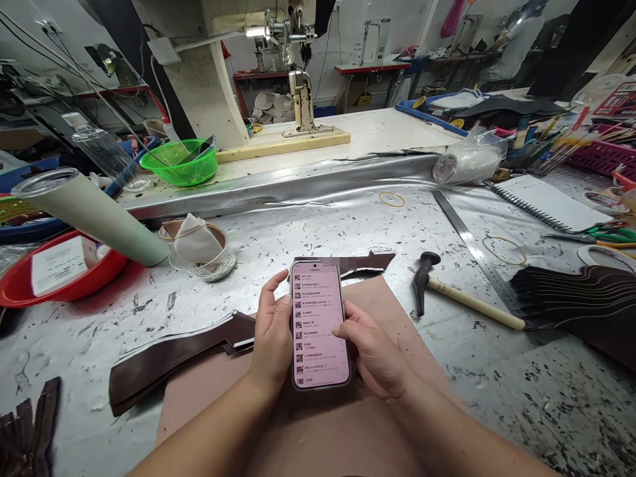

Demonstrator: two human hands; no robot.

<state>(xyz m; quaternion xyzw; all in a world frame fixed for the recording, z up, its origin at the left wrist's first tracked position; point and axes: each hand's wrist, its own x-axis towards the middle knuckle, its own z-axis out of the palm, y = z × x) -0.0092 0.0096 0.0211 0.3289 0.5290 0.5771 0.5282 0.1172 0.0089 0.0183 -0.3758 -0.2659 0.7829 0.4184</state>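
The phone (320, 324) is upright in both hands, screen facing the camera, above the brown sheet (199, 391) on the silver table (322, 228); the left hand (273, 331) clasps its left edge, thumb along the side and index finger reaching up near the top corner; the right hand (370, 348) grips the right edge, thumb over the lit screen and the other fingers bent at the side; the fingers behind the phone are hidden. The screen shows a list of rows with small square icons, the lettering seemingly too fine to read surely.

Left of the left hand, a dark leather piece (173, 361) lies partly on the sheet; another, the rear piece (380, 263), lies just beyond the phone; to the right are a hammer (474, 303) with a pale handle, a steel ruler (462, 232) and a leather stack (581, 305); past these are a spiral notebook (561, 202), scissors (609, 230) and a plastic-wrapped roll (467, 162).

On the far left, a tumbler (104, 218) is beside a red bowl (74, 286); coiled string (213, 268) lies nearer the middle; a green bowl (193, 172) is beside the sewing machine (199, 86); a person (519, 43) is in the background at right.
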